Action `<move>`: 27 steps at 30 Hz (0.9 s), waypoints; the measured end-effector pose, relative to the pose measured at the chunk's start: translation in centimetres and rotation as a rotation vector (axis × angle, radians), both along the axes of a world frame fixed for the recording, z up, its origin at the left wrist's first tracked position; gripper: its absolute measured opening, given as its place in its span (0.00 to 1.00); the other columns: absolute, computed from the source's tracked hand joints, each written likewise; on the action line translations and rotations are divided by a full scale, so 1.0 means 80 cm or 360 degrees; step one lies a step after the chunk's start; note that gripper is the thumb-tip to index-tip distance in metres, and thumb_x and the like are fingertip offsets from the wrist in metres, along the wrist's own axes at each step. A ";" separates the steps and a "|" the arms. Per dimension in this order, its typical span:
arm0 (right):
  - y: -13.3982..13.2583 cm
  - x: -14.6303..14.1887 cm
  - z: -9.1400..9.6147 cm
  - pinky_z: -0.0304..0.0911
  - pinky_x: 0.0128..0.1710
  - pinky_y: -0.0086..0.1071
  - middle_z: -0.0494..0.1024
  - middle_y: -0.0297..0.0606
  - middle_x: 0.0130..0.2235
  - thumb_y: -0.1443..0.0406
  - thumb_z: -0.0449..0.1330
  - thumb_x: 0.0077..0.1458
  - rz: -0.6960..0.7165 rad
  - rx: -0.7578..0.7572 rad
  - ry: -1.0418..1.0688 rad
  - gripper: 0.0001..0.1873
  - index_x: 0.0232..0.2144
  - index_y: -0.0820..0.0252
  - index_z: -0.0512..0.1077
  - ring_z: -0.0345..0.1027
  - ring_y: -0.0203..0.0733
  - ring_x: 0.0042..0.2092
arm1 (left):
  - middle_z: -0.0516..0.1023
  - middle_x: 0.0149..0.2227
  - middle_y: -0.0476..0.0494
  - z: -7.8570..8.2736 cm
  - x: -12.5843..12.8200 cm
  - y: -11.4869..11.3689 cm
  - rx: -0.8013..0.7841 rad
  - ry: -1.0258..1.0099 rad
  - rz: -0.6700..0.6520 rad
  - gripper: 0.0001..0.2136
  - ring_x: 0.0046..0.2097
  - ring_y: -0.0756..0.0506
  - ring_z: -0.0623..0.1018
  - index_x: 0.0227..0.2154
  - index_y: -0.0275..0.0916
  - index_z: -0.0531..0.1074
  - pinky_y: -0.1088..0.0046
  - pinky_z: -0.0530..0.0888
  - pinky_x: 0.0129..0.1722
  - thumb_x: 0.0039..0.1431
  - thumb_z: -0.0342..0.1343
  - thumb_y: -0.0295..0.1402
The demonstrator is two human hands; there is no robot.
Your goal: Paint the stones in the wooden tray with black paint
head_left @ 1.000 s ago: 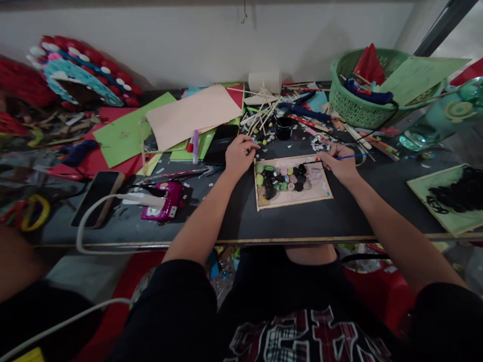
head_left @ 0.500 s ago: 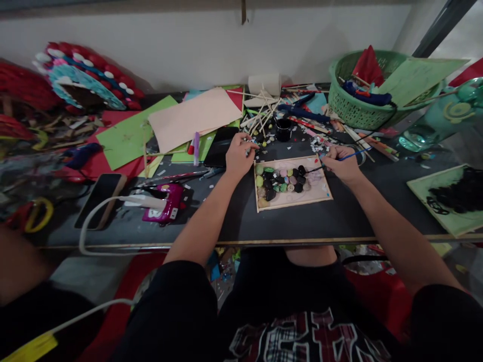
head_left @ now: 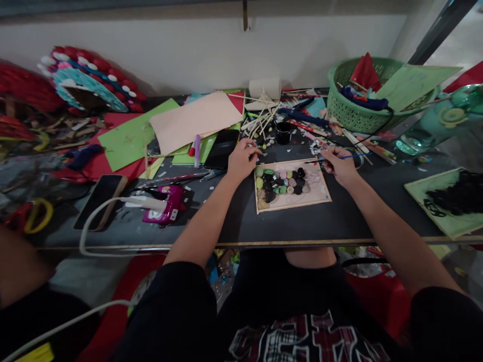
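A framed board lies on the dark table, its left part covered with painted pebbles in black, green, pink and grey. Faint drawn lines show on the bare right part. My right hand pinches a thin paintbrush with a blue handle. The brush's dark tip points left, over the board's upper right edge. At the upper left corner of the board rests my left hand, fingers loosely bent and apart, with nothing visible in them. A small black paint pot stands behind the board.
Coloured paper sheets, loose sticks and a phone lie behind. A green basket and a bottle stand at right, near another board. At left are a purple power adapter with a cable, a second phone and someone's arm.
My right hand has raised the brush tip off the pebbles, up to the board's upper edge. My left hand has shifted only slightly.
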State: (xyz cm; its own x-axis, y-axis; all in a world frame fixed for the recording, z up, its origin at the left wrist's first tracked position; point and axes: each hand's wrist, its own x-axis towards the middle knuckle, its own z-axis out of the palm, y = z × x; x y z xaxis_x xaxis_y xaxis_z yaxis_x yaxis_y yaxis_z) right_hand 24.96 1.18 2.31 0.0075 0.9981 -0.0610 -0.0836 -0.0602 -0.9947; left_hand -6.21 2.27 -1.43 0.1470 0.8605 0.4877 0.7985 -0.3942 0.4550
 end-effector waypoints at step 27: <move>-0.010 -0.007 -0.006 0.54 0.12 0.24 0.72 0.30 0.14 0.50 0.79 0.27 -0.0201 0.0041 -0.0151 0.33 0.12 0.57 0.58 0.59 0.28 0.14 | 0.79 0.46 0.44 -0.004 -0.002 0.005 -0.0115 0.0189 -0.0193 0.12 0.49 0.44 0.79 0.35 0.41 0.81 0.67 0.75 0.49 0.59 0.51 0.26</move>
